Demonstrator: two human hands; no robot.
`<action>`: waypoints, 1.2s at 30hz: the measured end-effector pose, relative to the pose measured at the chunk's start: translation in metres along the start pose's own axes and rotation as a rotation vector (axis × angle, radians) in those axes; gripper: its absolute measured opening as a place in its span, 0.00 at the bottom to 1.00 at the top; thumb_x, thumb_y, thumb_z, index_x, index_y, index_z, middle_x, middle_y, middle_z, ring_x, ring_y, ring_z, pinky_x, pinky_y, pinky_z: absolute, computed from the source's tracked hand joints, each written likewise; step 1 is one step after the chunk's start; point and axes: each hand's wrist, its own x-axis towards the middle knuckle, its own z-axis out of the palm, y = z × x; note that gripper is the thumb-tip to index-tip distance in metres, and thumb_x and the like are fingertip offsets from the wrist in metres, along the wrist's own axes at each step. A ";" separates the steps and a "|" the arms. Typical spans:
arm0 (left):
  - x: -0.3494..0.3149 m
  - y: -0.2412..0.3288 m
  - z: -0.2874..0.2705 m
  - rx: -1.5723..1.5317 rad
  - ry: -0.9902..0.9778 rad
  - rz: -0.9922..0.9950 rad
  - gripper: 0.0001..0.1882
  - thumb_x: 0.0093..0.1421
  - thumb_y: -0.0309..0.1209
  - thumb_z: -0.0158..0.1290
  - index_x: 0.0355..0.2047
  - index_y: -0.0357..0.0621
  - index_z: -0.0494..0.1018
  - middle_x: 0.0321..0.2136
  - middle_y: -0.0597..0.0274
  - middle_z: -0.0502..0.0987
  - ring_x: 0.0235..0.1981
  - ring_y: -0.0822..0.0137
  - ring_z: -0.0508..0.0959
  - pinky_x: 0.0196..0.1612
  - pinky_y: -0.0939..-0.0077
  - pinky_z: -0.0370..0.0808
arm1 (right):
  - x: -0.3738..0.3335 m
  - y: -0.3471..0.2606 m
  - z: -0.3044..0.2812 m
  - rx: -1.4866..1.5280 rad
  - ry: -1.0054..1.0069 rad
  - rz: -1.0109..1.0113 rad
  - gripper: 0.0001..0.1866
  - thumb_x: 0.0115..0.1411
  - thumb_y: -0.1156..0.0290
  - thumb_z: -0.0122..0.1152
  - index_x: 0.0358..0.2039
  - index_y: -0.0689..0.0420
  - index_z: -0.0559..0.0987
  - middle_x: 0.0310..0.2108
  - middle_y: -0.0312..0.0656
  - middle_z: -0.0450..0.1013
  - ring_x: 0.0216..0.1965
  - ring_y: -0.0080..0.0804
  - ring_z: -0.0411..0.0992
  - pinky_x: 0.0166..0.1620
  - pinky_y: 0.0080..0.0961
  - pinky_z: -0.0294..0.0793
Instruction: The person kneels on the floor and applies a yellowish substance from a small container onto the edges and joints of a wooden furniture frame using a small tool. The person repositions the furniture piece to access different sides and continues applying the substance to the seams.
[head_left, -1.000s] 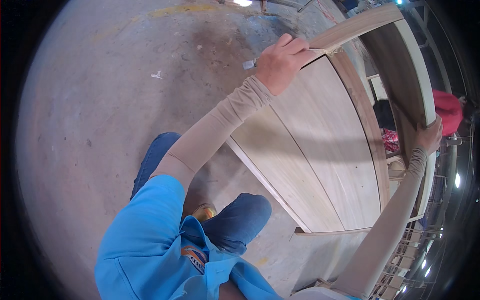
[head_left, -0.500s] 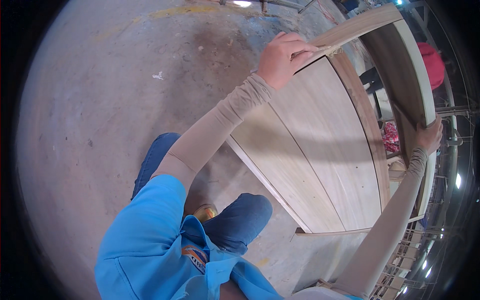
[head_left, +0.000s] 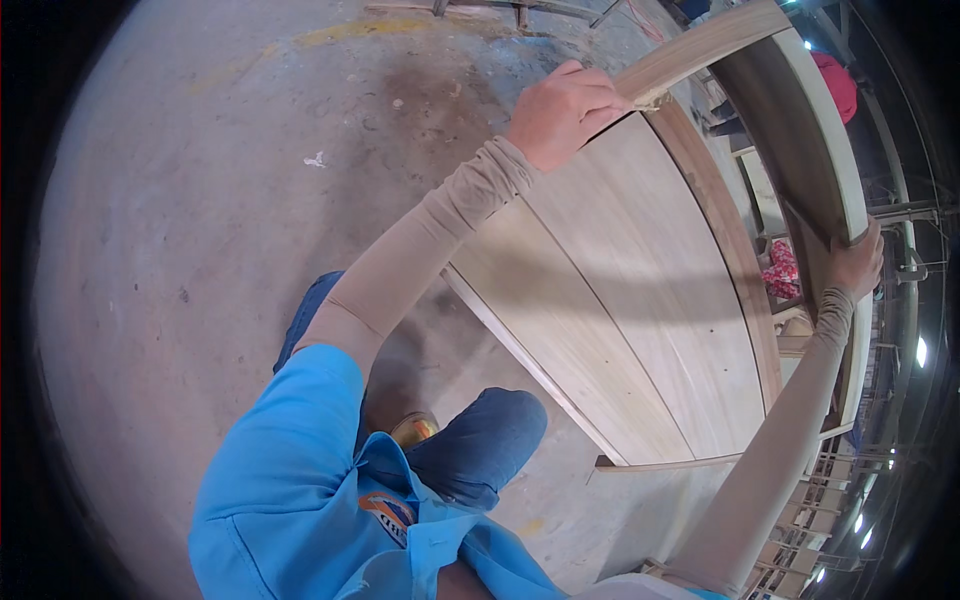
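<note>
The left hand (head_left: 565,115) is gripping a wooden furniture piece (head_left: 706,45) beside the top corner of its panel (head_left: 640,275); the right hand (head_left: 857,262) is clasping its right edge; red clothing (head_left: 838,85) is showing beyond.

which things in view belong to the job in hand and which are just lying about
Job in hand:
- wooden furniture piece
- left hand and right hand, both on it

Lying about, apparently:
- small white scrap on the floor
</note>
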 end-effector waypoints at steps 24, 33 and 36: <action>0.042 -0.017 -0.016 0.049 -0.125 0.155 0.07 0.54 0.30 0.57 0.34 0.49 0.80 0.29 0.68 0.77 0.33 0.64 0.71 0.39 0.73 0.70 | 0.000 -0.001 0.000 0.035 0.029 -0.015 0.30 0.43 0.67 0.67 0.49 0.38 0.68 0.46 0.34 0.69 0.51 0.42 0.68 0.47 0.47 0.68; 0.044 -0.017 -0.026 0.037 -0.158 0.193 0.07 0.54 0.28 0.57 0.34 0.48 0.80 0.31 0.66 0.78 0.35 0.65 0.70 0.39 0.73 0.70 | -0.002 -0.001 -0.001 0.044 0.033 -0.009 0.30 0.43 0.68 0.67 0.49 0.39 0.68 0.45 0.35 0.70 0.50 0.42 0.68 0.47 0.47 0.68; 0.046 -0.020 -0.024 0.019 -0.184 0.184 0.07 0.54 0.28 0.57 0.35 0.47 0.80 0.31 0.65 0.78 0.36 0.65 0.71 0.41 0.73 0.70 | -0.002 0.000 0.001 0.056 0.043 -0.020 0.31 0.43 0.68 0.67 0.49 0.39 0.68 0.45 0.35 0.70 0.50 0.42 0.68 0.47 0.46 0.68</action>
